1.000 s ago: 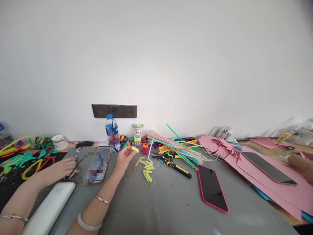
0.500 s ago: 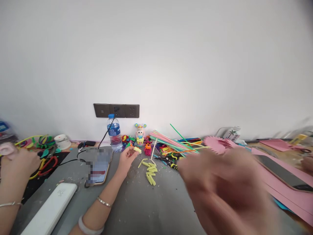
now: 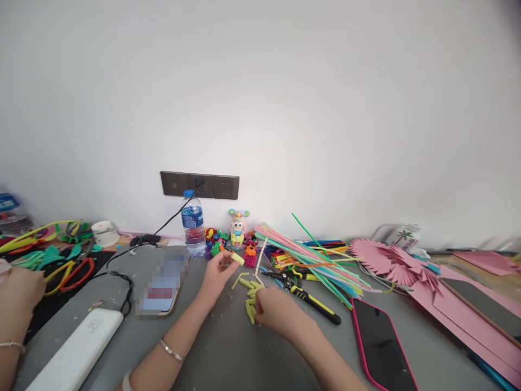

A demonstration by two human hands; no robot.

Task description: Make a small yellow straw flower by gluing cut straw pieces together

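Observation:
My left hand [image 3: 221, 273] pinches a short, pale yellow folded pipe cleaner piece [image 3: 238, 259] between thumb and fingertips, above the table. My right hand [image 3: 279, 309] is down at the pile of yellow-green folded pipe cleaner pieces [image 3: 249, 309], its fingers closed and covering part of the pile. What lies between those fingertips is hidden. A bent, cream pipe cleaner [image 3: 261, 259] lies just behind the pile. Right of it are pliers [image 3: 313, 304] with black and yellow handles.
A bundle of colourful pipe cleaners [image 3: 301, 251] lies behind the pliers. A water bottle [image 3: 192, 225] and a small figure [image 3: 237, 231] stand near the wall. Phones [image 3: 385, 347] flank my arms. At far left is another person's hand [image 3: 22, 298], beside a white power bank [image 3: 77, 347].
My right hand, blurred and close to the camera before, has moved left and down to the yellow-green pile. My left hand still holds its piece. The pliers and pink-edged phone are now uncovered.

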